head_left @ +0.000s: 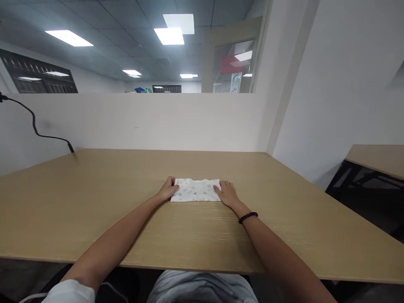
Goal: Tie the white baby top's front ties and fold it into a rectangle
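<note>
A folded white garment (195, 191) with a small coloured print lies flat on the wooden table, its long sides running left to right. A shallow dip like a neckline shows along its far edge. My left hand (168, 189) is closed on the left end, thumb on top and fingers curled at the edge. At the right end, my right hand (227, 193) grips the garment with its thumb over the cloth and its fingers along the far right corner. The undersides of the fingers are hidden. A black bead bracelet (248, 217) circles my right wrist.
The wide table (126, 168) meets a low white partition (170, 122) at the back. A black cable (47, 136) comes down at the far left to the table's corner. Another table (378, 158) with dark legs stands at the right, past a white wall (331, 84).
</note>
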Available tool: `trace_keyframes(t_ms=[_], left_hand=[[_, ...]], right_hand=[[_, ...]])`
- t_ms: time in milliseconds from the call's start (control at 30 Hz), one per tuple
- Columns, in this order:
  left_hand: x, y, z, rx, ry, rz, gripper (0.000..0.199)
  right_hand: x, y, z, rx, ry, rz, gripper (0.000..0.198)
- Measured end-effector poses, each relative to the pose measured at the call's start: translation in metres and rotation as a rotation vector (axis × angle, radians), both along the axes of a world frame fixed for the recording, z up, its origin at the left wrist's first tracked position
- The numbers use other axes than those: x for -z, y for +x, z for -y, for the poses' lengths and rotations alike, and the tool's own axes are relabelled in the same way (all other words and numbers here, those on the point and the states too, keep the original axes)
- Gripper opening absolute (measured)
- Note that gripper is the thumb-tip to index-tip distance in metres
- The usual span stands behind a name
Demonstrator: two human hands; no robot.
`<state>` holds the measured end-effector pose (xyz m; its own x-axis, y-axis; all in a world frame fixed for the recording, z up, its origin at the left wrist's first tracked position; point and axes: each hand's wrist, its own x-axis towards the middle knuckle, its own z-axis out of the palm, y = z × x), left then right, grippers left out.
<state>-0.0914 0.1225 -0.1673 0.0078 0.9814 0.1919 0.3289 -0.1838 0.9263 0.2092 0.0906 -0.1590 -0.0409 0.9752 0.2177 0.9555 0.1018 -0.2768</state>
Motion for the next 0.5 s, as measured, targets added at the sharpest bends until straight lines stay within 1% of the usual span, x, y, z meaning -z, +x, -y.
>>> trace_keyframes(t_ms=[167,367,500], left_hand=[[-0.0030,-0.0037,0.0025,0.035,0.017,0.013,0.026],[0.0004,-0.0041,0.0000,0.014,0.052,-0.010,0.024],[0.0012,-0.0044,-0.0026,0.016,0.045,-0.029,0.026]], right_hand=[[-0.0011,-0.0025,0.0046,0.000,-0.008,-0.015,0.043],[-0.0019,-0.0033,0.0045,-0.001,-0.012,-0.019,0.041],[-0.0046,-0.0018,0.0051,0.001,-0.017,-0.001,0.035]])
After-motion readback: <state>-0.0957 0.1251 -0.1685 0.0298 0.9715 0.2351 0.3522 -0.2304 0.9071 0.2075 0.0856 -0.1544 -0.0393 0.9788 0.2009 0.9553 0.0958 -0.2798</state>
